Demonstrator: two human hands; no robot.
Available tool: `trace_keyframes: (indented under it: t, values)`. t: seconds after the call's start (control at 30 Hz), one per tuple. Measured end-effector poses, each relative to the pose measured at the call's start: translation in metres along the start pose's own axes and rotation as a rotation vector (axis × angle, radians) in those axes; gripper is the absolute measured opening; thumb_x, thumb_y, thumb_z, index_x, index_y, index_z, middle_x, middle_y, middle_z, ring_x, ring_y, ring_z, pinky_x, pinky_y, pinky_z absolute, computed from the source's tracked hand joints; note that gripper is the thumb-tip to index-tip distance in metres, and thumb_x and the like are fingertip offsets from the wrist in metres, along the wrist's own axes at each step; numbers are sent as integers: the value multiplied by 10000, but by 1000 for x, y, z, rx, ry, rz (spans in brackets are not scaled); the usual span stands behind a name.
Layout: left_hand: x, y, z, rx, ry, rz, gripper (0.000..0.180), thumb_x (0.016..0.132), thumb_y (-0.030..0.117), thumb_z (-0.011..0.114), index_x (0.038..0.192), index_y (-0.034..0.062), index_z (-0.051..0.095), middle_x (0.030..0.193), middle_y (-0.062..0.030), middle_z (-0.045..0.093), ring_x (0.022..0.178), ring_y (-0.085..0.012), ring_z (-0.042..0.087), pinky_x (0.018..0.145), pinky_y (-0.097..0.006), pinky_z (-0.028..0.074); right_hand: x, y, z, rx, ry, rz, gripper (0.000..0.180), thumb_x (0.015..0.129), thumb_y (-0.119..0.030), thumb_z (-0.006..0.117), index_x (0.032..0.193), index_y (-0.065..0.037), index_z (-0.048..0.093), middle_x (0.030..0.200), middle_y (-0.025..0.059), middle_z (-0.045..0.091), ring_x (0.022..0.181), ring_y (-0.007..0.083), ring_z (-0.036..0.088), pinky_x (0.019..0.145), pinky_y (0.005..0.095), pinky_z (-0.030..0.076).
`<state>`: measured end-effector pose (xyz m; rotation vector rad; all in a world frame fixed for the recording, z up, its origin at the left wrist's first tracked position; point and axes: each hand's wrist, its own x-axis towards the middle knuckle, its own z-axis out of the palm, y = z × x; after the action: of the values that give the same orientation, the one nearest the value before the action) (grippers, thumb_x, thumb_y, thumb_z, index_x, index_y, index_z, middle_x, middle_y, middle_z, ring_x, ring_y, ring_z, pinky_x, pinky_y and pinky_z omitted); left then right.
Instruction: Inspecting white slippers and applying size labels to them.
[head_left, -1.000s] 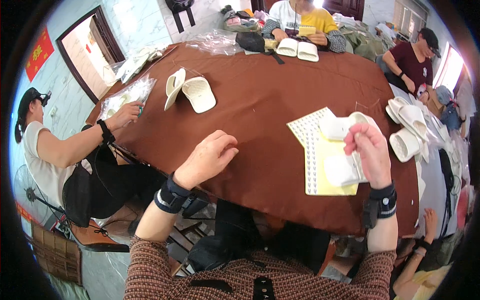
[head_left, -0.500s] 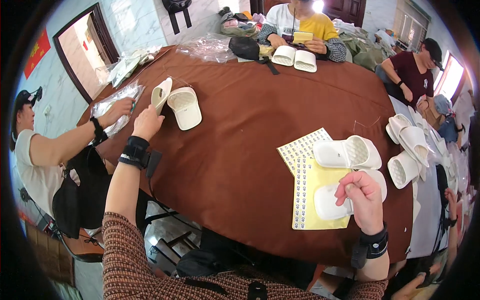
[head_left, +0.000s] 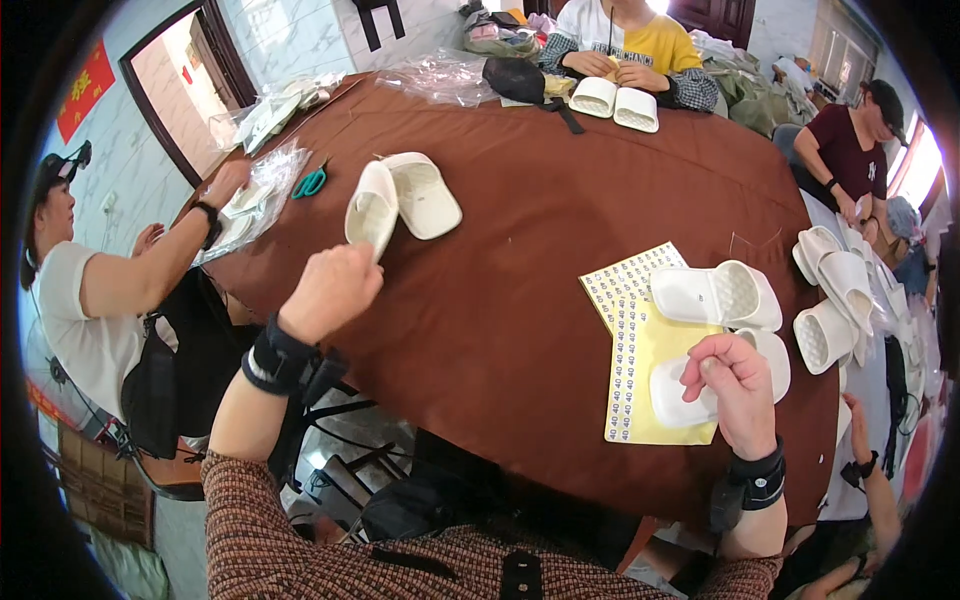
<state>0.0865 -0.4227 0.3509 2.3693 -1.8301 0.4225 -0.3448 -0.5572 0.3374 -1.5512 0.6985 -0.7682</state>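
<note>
My left hand (head_left: 335, 285) is closed on the near end of a white slipper (head_left: 372, 205), which stands partly tilted on the brown table. Its white mate (head_left: 428, 205) lies against it on the right, footbed showing. Above the other pair, my right hand (head_left: 735, 380) holds its thumb and fingertips together; whatever is between them is too small to make out. Under that hand a white slipper (head_left: 675, 395) is partly hidden, lying on yellow sticker sheets (head_left: 625, 400). Another white slipper (head_left: 690, 293) lies just beyond it, across the sheets' edge.
Teal-handled scissors (head_left: 310, 183) and clear plastic bags (head_left: 262, 195) lie at the left, beside a seated co-worker. Across the table another person handles something yellow behind a white slipper pair (head_left: 615, 105) and a black cap (head_left: 515, 78). More slippers (head_left: 830, 285) are piled at the right.
My left hand has drawn toward me and rightward with the slipper, which now leans lower against its mate. The left co-worker's hand has moved away, and the scissors now show on the table.
</note>
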Motion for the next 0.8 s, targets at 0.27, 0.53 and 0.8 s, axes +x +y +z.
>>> trace_keyframes:
  t: [0.27,0.53,0.8]
  values:
    - [-52,81,-75,-321,-69,309,147,781,63,599,919,15,583,734,-162,601,674,-359,598,605,-432,476,3,3,-2,27,44,14,138,921,-32,491,997,17,594,802,62,629,680,112,586,662,234,476]
    - [-70,98,-73,-88,134,297,327,769,24,621,1080,-55,556,737,-142,589,630,-310,570,599,-398,456,7,7,-3,26,48,-9,146,930,-36,489,1015,6,600,810,41,631,682,91,584,646,221,475]
    - [-76,124,-24,-72,-10,442,515,705,152,748,1166,26,556,897,-112,489,743,-281,513,657,-388,433,10,12,-2,5,58,11,152,935,-43,487,1023,-4,605,868,37,638,736,80,588,661,217,478]
